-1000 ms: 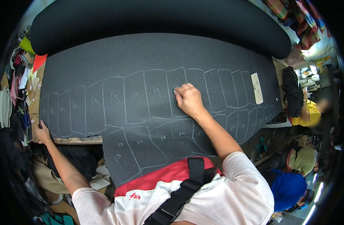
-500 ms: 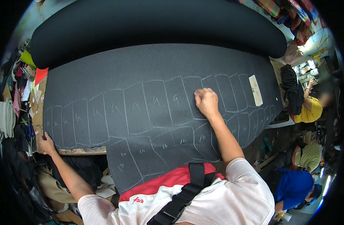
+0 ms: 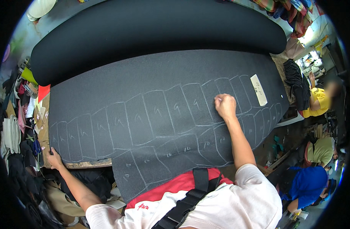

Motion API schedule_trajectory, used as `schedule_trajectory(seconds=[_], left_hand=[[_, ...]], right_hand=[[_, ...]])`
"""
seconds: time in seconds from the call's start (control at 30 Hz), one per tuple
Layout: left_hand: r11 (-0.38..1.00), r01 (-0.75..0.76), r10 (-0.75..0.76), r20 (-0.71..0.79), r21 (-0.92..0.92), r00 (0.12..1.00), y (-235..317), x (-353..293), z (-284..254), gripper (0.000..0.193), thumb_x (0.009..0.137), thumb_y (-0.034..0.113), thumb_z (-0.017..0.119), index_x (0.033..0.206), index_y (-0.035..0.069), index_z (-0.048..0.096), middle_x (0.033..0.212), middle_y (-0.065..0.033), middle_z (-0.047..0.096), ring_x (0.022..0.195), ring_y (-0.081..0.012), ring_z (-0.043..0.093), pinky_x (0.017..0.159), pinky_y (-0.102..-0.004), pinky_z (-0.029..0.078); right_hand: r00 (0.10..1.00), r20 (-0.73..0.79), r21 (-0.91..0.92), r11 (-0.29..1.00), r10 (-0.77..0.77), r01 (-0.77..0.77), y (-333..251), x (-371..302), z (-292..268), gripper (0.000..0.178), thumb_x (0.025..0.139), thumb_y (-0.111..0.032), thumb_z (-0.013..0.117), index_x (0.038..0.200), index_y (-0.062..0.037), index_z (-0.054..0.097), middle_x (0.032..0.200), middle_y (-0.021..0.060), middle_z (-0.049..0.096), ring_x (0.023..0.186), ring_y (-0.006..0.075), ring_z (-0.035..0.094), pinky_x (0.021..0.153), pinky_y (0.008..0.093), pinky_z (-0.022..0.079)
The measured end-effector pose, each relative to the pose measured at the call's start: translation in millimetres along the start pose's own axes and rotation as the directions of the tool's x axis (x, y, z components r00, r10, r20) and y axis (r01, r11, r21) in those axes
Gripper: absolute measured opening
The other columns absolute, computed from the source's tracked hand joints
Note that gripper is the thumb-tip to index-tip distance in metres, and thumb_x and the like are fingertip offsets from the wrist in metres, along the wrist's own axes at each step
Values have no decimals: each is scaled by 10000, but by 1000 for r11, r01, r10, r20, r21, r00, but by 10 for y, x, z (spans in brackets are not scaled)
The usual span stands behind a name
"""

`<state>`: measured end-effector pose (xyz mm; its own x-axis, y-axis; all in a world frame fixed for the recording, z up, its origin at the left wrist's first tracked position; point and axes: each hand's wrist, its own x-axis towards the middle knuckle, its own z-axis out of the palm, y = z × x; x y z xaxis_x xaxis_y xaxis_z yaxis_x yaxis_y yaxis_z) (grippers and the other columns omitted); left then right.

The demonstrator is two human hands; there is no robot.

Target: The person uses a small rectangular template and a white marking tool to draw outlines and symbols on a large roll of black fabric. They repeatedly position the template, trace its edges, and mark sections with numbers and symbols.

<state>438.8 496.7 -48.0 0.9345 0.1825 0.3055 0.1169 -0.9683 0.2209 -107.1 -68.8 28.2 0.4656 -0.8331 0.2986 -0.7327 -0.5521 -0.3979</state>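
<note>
Dark grey textured fabric lies over the table, covered in rows of white chalk outlines with a handwritten mark in many of the panels. My right hand is closed in a pinch over a panel of the upper row, right of the middle. Whatever its fingertips hold is too small to make out. At the near left corner, my left hand pinches the fabric's edge beside the wooden table edge. A cream paper label lies on the fabric to the right of my right hand. One fabric flap hangs over the front edge against me.
A thick black fabric roll spans the far side. Folded black cloth is stacked at the table's right end. Scraps and a pile of light cloth crowd the left. Other people, one in a yellow shirt, are at the right.
My right hand has moved right by about one panel, and the panel it left now shows a chalk mark. The left hand stays at the corner. The view has shifted slightly.
</note>
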Motion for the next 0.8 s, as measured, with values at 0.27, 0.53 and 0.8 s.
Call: schedule_trajectory(seconds=[0.27, 0.53, 0.8], left_hand=[[1000, 23, -23, -2, -4, 1000, 27, -32, -26, 529, 846, 523, 491, 1151, 106, 600, 1162, -153, 596, 1076, -389, 542, 853, -675, 318], [999, 47, -47, 34, 1, 998, -23, 34, 4, 556, 833, 527, 505, 1190, 108, 587, 1202, -162, 583, 1129, -402, 516, 886, -720, 249], [1000, 1, -1, -3, -16, 1000, 48, -43, -58, 540, 850, 519, 491, 1167, 93, 587, 1176, -149, 591, 1077, -397, 542, 873, -688, 291]], right_hand=[[998, 11, -68, 996, -61, 62, 180, 3, 16, 106, 717, -94, 611, 747, -32, 691, 746, 159, 646, 733, 327, 617, 693, 415, 499], [992, 47, -81, 990, 119, -115, 463, 116, -278, 125, 711, -106, 609, 740, -31, 705, 723, 225, 630, 695, 375, 636, 694, 426, 514], [989, 76, -131, 984, 127, -117, 729, 181, -207, 129, 722, -110, 624, 754, -13, 702, 714, 226, 629, 688, 379, 636, 671, 431, 511]])
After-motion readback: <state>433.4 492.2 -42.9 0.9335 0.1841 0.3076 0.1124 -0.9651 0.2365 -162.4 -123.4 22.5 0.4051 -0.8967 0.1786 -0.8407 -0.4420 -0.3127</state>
